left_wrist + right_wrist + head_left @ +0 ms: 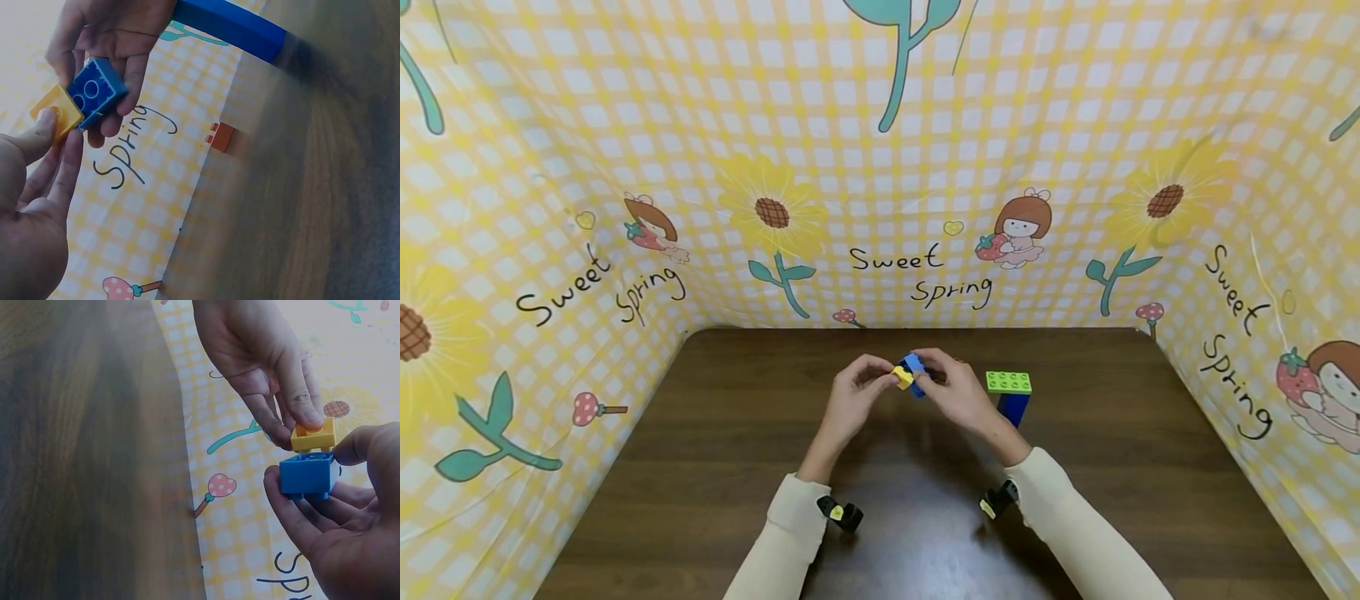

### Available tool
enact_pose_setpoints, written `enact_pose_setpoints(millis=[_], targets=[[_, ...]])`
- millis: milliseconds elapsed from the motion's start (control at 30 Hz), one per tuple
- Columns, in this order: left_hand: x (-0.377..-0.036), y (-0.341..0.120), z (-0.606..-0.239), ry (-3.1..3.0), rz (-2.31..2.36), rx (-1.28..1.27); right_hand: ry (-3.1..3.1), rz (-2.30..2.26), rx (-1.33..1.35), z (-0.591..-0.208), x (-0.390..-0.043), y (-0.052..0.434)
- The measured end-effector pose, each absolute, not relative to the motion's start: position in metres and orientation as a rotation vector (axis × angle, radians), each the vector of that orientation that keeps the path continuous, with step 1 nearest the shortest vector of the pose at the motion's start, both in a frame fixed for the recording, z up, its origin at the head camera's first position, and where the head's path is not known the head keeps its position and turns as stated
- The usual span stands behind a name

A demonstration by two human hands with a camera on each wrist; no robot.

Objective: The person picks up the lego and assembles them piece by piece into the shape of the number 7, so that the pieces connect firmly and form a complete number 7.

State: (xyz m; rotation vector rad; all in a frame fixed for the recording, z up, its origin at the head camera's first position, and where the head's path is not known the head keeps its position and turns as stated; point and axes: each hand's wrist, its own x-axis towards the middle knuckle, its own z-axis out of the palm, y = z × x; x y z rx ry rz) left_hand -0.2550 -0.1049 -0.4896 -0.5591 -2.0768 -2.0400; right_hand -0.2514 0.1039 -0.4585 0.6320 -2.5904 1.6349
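Observation:
Above the middle of the table, my left hand (850, 402) pinches a yellow brick (904, 378) between thumb and fingers. My right hand (958, 396) grips a blue brick (915, 364) by its sides. In the left wrist view, the blue brick (100, 92) is tilted and shows its hollow underside with round tubes, while the left thumb presses on the yellow brick (65, 111). The right wrist view has the yellow brick (314, 439) right over the hollow side of the blue brick (306, 477), whose studs point down.
Right of my right hand stands a dark blue block column (1014, 408), topped by a lime green brick (1008, 382) with several studs. An orange brick (222, 137) lies near the table's far edge. Patterned cloth (880, 192) walls the back and sides.

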Motion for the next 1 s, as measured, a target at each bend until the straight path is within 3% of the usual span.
enact_pose_setpoints(millis=[1000], targets=[[-0.237,-0.095,-0.480,-1.998,-2.042,-0.533,-2.569,1.617,0.721,-0.438,-0.239,0.115]])
